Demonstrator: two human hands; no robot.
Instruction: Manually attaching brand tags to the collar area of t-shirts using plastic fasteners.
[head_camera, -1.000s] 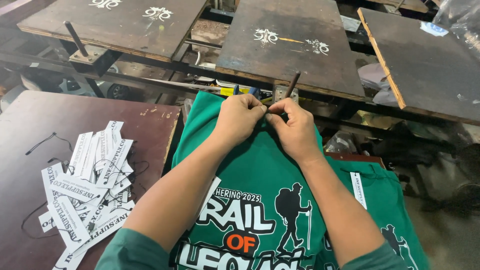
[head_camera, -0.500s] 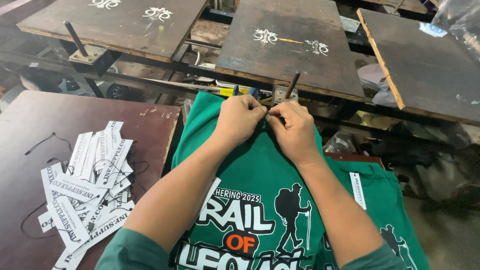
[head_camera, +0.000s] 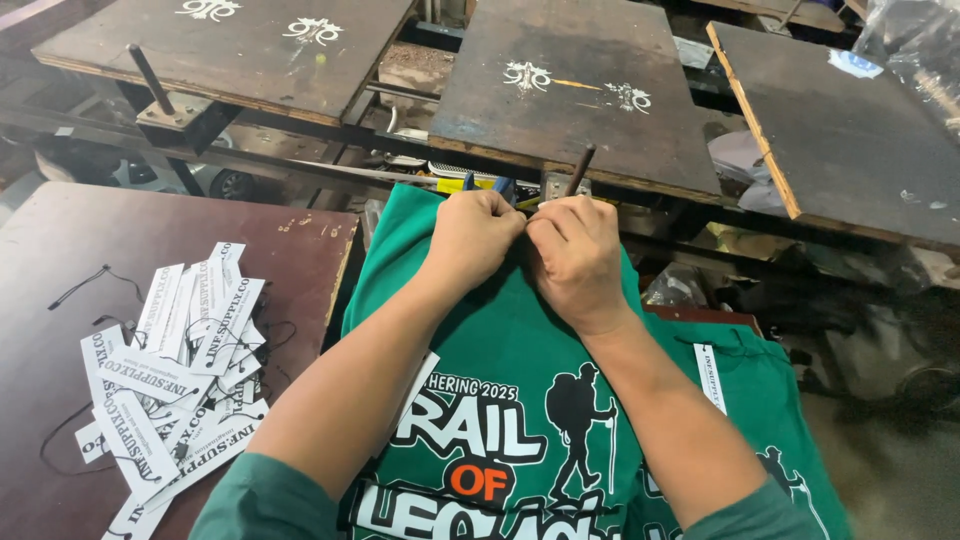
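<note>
Dark, worn printing boards (head_camera: 570, 110) fill the background of a cluttered workshop, and nearer the camera a brown counter (head_camera: 60, 250) carries a loose pile of white paper hang tags (head_camera: 170, 370) with thin black strings. Taking the green printed shirt (head_camera: 500, 400) as the landmark: it lies just right of the counter, spread face up with a white and orange hiker design, its collar end pointing away from the person. A second green shirt (head_camera: 770, 420) lies partly under its right edge, with a white tag (head_camera: 709, 378) already hanging on it. At the collar both hands meet. The left hand (head_camera: 472, 235) is curled into a near fist, fingertips pinching the neck edge of the shirt; the right hand (head_camera: 575, 255) is likewise closed, thumb and fingers pressed against the same spot, touching the left. Whatever small thing sits between the fingertips is hidden. Judging from the tags nearby, the step in hand looks like fastening a tag at the collar, which calls for fine, steady fingertip work.
</note>
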